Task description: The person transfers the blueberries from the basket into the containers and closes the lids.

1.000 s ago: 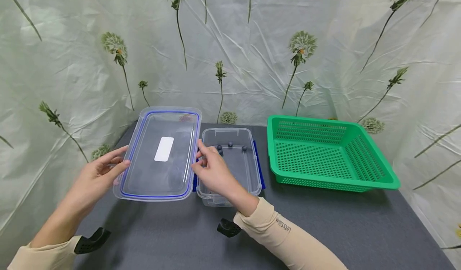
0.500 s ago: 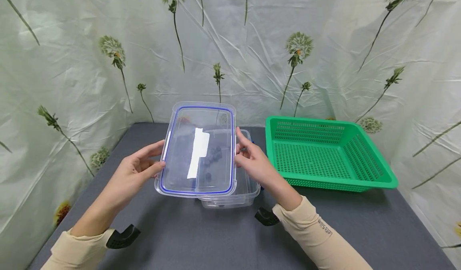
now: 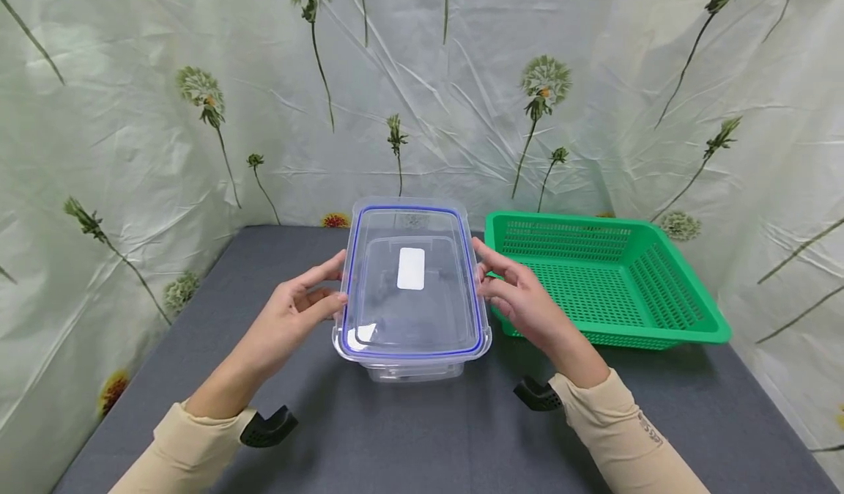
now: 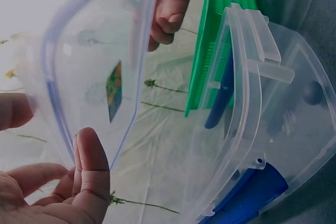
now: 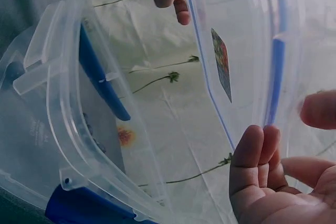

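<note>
Between my two hands is a clear plastic lid (image 3: 382,318) with a blue seal and a white label, held above a clear container (image 3: 415,374). My left hand (image 3: 290,318) pinches its left edge, and my right hand (image 3: 521,296) pinches the right edge. Both wrist views show a gap between the lid (image 4: 94,51) and the container (image 5: 58,103) under it. Blue side latches (image 4: 247,192) hang down from the container's rim. Small dark round berries, perhaps blueberries (image 5: 94,140), lie inside; in the head view the lid covers them.
A green perforated basket (image 3: 606,281) stands on the grey tabletop (image 3: 422,435), just right of the container. Behind the table hangs a pale curtain (image 3: 475,113) printed with dandelions.
Both hands have carried the lid rightward from the container's left side to over it. The lid has levelled out and now covers the container from above. The basket has stayed put.
</note>
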Available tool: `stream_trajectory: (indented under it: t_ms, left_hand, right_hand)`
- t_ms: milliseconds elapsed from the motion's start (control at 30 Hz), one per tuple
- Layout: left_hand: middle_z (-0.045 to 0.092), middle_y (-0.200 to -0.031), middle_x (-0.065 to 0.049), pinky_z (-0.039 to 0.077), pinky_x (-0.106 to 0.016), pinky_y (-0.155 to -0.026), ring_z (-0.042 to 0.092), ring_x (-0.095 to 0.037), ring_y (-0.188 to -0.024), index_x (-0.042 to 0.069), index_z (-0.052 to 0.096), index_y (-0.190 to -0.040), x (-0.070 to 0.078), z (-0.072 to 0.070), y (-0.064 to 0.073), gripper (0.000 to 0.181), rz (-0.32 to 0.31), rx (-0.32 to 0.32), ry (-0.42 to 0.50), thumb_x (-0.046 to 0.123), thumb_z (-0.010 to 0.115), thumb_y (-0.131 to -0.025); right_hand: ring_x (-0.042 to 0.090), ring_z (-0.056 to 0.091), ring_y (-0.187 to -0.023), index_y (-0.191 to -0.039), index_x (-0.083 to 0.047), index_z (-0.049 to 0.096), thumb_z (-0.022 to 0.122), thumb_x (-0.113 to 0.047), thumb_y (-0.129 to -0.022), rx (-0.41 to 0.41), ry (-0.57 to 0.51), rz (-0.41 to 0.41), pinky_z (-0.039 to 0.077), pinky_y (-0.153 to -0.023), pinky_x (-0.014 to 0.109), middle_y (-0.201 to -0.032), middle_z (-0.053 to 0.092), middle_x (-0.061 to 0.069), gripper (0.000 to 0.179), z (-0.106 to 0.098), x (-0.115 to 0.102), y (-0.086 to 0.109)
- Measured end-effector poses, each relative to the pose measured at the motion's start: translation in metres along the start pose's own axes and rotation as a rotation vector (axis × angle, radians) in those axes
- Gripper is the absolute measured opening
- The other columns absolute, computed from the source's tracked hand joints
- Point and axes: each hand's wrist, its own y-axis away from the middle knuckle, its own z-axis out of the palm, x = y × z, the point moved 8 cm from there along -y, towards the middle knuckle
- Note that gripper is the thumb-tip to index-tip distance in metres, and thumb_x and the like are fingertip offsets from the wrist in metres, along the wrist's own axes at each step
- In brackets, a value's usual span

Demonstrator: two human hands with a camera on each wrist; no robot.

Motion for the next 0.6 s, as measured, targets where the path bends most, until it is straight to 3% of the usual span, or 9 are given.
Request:
stream_trajectory:
  t_ms: [100,200,367,600]
  left_hand:
    - [0.050,-0.151,-0.019,0.062,-0.026,-0.097,0.069,-0.007,-0.120,0.005,0.038,-0.166,0.003,0.003,-0.002,0.054,0.061,0.000,0.017,0.011,0.052,-0.114]
    - [0.051,-0.153,-0.018,0.060,-0.021,-0.101,0.067,-0.006,-0.125,0.005,0.041,-0.164,0.007,0.005,-0.003,0.053,0.127,0.038,-0.012,0.006,0.053,-0.112]
    - [0.053,-0.155,-0.017,0.059,-0.016,-0.097,0.066,-0.002,-0.123,0.004,0.049,-0.160,0.009,0.005,-0.007,0.061,0.203,0.163,-0.138,-0.005,0.066,-0.103]
    - [0.048,-0.166,-0.015,0.057,-0.015,-0.101,0.061,0.001,-0.131,0.000,0.055,-0.154,0.013,0.005,-0.010,0.061,0.282,0.283,-0.165,-0.008,0.073,-0.096]
  right_hand:
    - [0.007,0.056,-0.101,-0.171,-0.004,0.020,0.046,0.002,-0.106,-0.016,-0.089,-0.025,0.054,-0.094,0.019,-0.110,0.051,-0.001,0.070,-0.006,-0.004,0.003]
    - [0.007,0.058,-0.095,-0.170,-0.002,0.021,0.045,0.006,-0.107,-0.025,-0.106,-0.079,0.056,-0.092,0.019,-0.110,0.055,-0.002,0.068,-0.010,-0.009,0.005]
    - [0.009,0.060,-0.094,-0.168,-0.001,0.027,0.056,0.010,-0.104,0.025,-0.018,-0.143,0.058,-0.087,0.017,-0.114,0.057,-0.001,0.072,-0.013,-0.010,0.005]
    - [0.010,0.062,-0.109,-0.164,0.001,0.035,0.063,0.006,-0.103,0.113,0.116,-0.189,0.058,-0.091,0.017,-0.122,0.057,-0.001,0.068,-0.014,-0.010,0.005]
